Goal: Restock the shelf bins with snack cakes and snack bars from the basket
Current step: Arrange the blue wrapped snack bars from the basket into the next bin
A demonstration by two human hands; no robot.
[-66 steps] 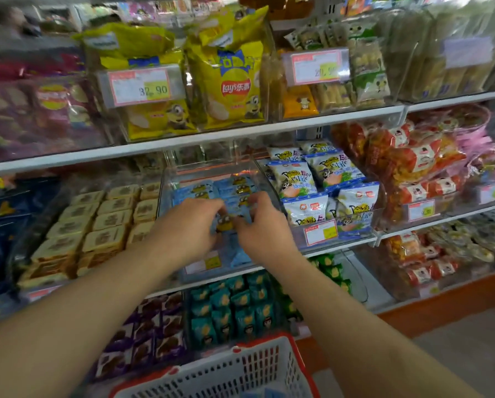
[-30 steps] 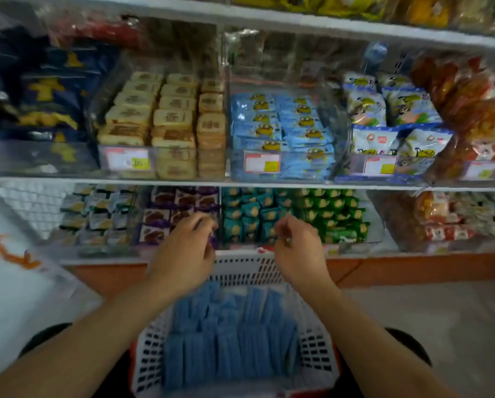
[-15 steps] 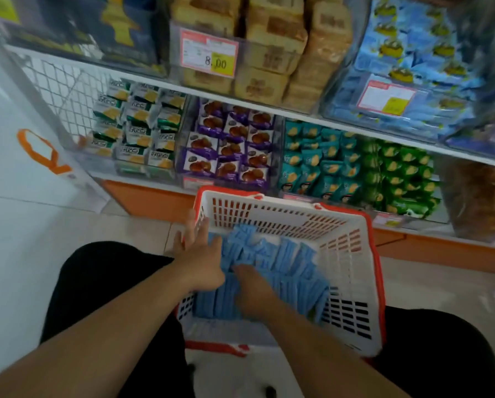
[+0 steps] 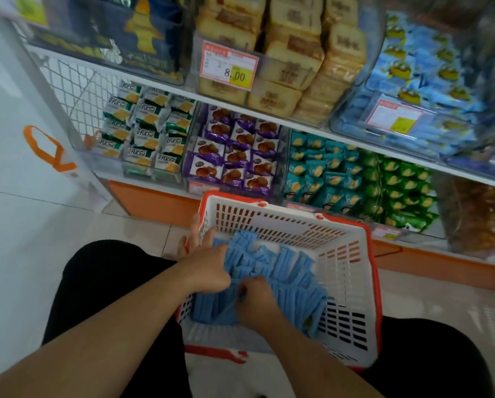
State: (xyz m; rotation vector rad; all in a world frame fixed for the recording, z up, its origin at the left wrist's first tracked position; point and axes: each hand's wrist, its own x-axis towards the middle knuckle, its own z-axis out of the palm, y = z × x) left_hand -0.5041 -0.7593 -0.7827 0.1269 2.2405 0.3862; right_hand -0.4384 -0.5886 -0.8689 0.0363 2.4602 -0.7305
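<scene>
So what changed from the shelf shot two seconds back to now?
Both hands came down from the shelf bin of blue packets into the basket. The left hand now digs into the blue packets at the basket's left side, and the right hand closes its grip among them. Nothing is lifted out yet. The basket stayed between the person's knees.

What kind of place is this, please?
Most likely a small shop or supermarket aisle. Clear shelf bins hold rows of wrapped snacks, a price tag reads 8.00, and a red-rimmed shopping basket of blue packets sits on the floor.
</scene>
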